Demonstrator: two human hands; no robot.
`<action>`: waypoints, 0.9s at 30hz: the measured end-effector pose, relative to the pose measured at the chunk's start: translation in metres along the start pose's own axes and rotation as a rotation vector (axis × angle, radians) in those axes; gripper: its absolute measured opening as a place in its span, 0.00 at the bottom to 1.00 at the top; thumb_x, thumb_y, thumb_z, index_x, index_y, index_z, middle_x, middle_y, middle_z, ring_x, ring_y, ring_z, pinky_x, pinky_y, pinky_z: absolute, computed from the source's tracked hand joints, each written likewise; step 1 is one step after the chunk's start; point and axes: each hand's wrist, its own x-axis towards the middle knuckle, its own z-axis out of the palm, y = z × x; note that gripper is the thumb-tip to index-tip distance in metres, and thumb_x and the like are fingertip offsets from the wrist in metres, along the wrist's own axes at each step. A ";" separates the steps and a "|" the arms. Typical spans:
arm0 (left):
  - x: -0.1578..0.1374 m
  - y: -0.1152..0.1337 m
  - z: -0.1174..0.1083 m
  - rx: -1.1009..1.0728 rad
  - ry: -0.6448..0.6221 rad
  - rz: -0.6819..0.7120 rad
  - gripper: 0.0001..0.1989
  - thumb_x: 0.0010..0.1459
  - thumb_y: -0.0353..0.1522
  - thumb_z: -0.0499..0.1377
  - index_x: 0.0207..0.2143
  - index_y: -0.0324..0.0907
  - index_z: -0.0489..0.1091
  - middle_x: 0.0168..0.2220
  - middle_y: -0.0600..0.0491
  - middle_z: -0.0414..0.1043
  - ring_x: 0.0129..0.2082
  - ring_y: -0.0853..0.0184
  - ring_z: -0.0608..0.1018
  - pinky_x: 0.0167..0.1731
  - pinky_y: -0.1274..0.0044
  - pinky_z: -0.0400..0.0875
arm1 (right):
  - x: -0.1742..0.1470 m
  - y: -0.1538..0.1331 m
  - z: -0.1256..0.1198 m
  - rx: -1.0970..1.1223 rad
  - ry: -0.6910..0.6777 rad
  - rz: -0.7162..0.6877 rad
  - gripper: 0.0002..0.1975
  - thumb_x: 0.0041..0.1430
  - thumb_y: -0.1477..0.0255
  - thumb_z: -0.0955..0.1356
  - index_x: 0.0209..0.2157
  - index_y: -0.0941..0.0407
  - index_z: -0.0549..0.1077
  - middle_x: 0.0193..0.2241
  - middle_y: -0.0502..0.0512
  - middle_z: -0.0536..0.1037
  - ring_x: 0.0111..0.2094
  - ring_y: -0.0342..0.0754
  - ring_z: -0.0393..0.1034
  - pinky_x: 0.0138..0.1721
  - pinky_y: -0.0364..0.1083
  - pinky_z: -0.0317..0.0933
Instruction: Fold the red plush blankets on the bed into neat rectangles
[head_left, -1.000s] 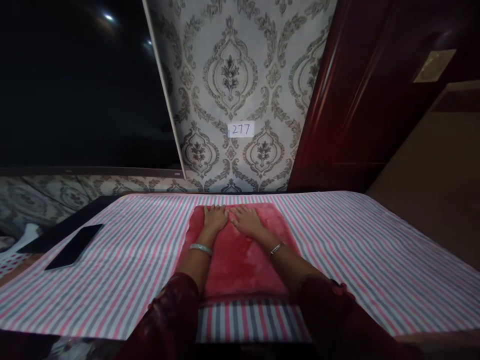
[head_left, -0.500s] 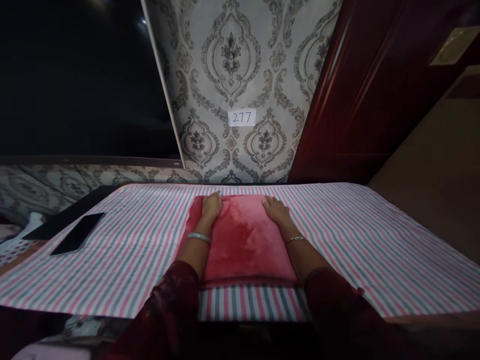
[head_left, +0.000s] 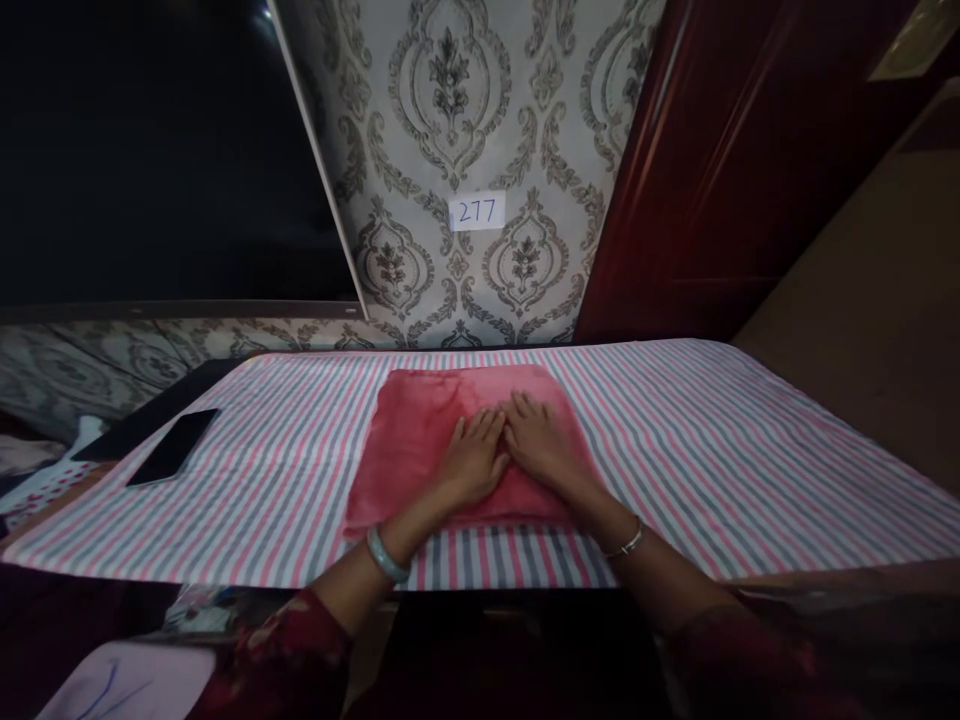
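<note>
A folded red and pink plush cloth (head_left: 405,440) lies flat on the striped tablecloth (head_left: 285,440). My left hand (head_left: 476,455) rests on the middle of it, palm down with fingers stretched out. Beside it, my right hand (head_left: 536,435) also lies flat on the cloth, its fingers extended and pointing away from me. The two hands nearly meet at the fingertips and thumbs. Neither one grips anything; the cloth under the palms is hidden.
A black phone (head_left: 176,447) lies on the left part of the table. Behind stand a large dark screen (head_left: 165,170), a patterned wall with a paper label (head_left: 477,211) reading 277, and a dark red door (head_left: 720,170). A pale seat or stool top (head_left: 135,680) shows at lower left.
Both hands have moved from the cloth's far side corners inward and toward me, coming together at its middle. The camera view has shifted slightly.
</note>
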 end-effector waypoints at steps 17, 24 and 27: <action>-0.125 -0.107 -0.034 0.235 0.145 -0.358 0.29 0.68 0.40 0.44 0.69 0.43 0.56 0.73 0.46 0.47 0.72 0.51 0.52 0.65 0.53 0.55 | -0.023 0.009 0.006 0.074 -0.023 -0.014 0.27 0.71 0.67 0.56 0.68 0.55 0.60 0.71 0.59 0.54 0.71 0.57 0.45 0.68 0.59 0.42; -0.171 -0.094 -0.021 0.333 0.230 0.077 0.26 0.65 0.39 0.53 0.65 0.46 0.63 0.69 0.46 0.58 0.70 0.54 0.58 0.65 0.60 0.59 | -0.109 0.057 0.010 0.094 0.058 -0.362 0.33 0.66 0.59 0.64 0.70 0.50 0.57 0.71 0.59 0.55 0.71 0.57 0.46 0.68 0.61 0.44; -0.169 -0.100 -0.014 0.383 0.232 0.165 0.25 0.65 0.29 0.51 0.64 0.44 0.64 0.66 0.44 0.64 0.67 0.55 0.63 0.61 0.61 0.65 | -0.132 0.083 0.021 0.097 0.154 -0.417 0.37 0.66 0.67 0.65 0.72 0.50 0.49 0.70 0.61 0.55 0.70 0.58 0.48 0.66 0.63 0.51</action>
